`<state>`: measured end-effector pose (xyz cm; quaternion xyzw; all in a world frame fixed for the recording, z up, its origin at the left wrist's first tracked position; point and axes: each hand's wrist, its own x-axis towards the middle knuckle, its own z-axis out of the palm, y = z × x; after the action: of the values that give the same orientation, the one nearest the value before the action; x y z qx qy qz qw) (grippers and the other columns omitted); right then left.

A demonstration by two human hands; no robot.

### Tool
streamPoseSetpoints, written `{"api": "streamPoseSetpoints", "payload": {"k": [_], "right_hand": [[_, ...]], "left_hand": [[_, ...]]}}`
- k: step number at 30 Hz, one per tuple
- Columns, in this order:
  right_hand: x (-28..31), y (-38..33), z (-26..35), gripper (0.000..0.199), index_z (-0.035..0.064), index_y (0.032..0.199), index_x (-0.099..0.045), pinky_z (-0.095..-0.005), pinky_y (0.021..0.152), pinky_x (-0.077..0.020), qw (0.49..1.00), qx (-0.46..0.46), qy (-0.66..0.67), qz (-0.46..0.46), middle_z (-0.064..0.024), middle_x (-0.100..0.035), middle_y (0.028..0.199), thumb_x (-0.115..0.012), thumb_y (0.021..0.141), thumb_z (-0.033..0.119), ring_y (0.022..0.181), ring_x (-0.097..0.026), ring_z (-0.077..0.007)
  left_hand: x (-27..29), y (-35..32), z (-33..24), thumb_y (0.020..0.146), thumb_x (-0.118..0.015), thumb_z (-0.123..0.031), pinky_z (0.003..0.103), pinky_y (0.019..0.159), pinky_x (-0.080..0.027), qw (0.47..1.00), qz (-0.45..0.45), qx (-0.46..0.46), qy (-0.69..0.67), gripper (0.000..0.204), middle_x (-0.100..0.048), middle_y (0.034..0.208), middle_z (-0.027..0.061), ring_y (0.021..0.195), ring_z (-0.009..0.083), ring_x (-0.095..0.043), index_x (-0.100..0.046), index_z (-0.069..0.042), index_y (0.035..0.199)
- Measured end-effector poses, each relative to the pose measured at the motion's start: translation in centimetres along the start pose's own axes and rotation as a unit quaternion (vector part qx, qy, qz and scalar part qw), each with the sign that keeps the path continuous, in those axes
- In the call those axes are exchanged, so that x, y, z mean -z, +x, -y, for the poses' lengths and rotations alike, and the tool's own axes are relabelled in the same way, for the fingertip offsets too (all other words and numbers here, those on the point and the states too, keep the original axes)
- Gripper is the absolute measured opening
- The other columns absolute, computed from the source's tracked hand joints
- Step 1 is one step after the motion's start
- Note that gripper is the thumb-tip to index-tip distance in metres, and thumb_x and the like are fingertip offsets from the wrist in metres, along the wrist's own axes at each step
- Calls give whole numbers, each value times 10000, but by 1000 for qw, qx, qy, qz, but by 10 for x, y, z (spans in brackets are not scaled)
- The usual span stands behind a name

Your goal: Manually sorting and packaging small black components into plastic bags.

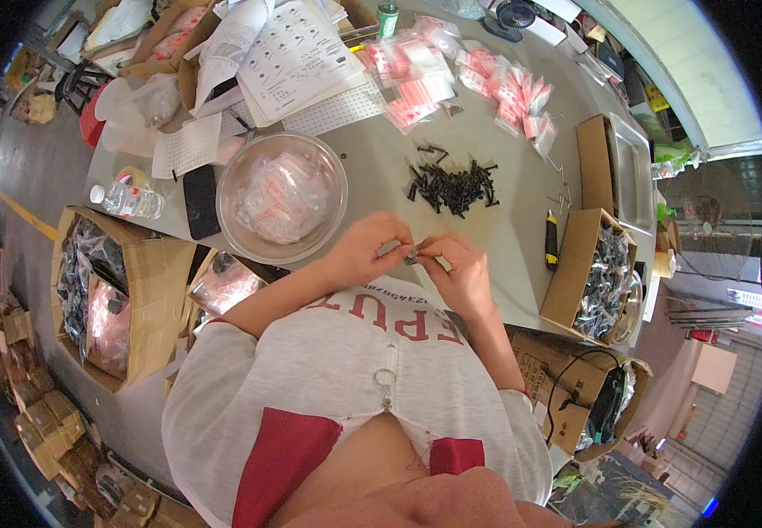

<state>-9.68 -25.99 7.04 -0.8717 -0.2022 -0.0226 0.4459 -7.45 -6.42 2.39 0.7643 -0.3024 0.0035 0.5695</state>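
Note:
My left hand and my right hand meet at the near edge of the table, close to my shirt. Both have fingers pinched on a small dark grey part between them; it is too small to name. Just beyond them lies a loose heap of black screws, with a few strays at its far side. Left of my left hand stands a round metal bowl holding small clear plastic bags with red print.
Bags with red print lie at the table's far side. A yellow-and-black utility knife and a carton of black parts in plastic are at right. At left are a black phone, a water bottle and a carton; printed sheets lie behind.

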Motion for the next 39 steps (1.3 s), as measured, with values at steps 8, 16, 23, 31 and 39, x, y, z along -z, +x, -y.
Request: {"api": "streamPoseSetpoints", "payload": {"k": [8, 16, 23, 31, 39], "right_hand": [[5, -11, -25, 73, -20, 807, -625, -258, 662, -478, 917, -195, 339, -77, -59, -660, 838, -680, 767, -48, 749, -591, -120], [-3, -7, -27, 123, -55, 914, -644, -230, 721, -472, 906, -276, 317, -50, -64, -650, 834, -667, 810, 7, 787, -577, -100], [-7, -6, -25, 193, -16, 974, -659, -262, 743, -484, 942, -202, 266, -38, -107, -596, 1062, -681, 783, -1, 872, -588, -123], [-7, -9, -31, 295, 75, 1022, -675, -313, 781, -483, 942, -186, 279, 25, -106, -564, 1108, -714, 736, 17, 957, -586, -180], [-4, 0, -6, 308, 79, 971, -681, -332, 737, -510, 997, -28, 57, 41, -137, -567, 1095, -748, 675, 28, 871, -630, -254]], "left_hand": [[-7, 3, -13, 907, -573, -184, 286, 746, -473, 918, 60, 212, -331, 241, -599, 954, 55, 897, 134, -563, -551, -11, 1074], [-14, 1, 2, 934, -537, -180, 263, 764, -496, 844, 118, 323, -411, 234, -588, 993, 44, 900, 118, -589, -541, -13, 1098], [-22, -5, 2, 934, -525, -153, 286, 829, -497, 854, 76, 303, -415, 258, -587, 1045, 69, 922, 132, -588, -521, 11, 1133], [-24, -10, -4, 885, -545, -38, 288, 874, -449, 883, 69, 268, -378, 412, -535, 1101, 90, 1006, 133, -524, -385, 4, 1263], [-24, -8, -4, 850, -566, -17, 304, 806, -440, 937, 74, 189, -284, 415, -530, 1027, 91, 927, 147, -517, -364, 1, 1212]]}}
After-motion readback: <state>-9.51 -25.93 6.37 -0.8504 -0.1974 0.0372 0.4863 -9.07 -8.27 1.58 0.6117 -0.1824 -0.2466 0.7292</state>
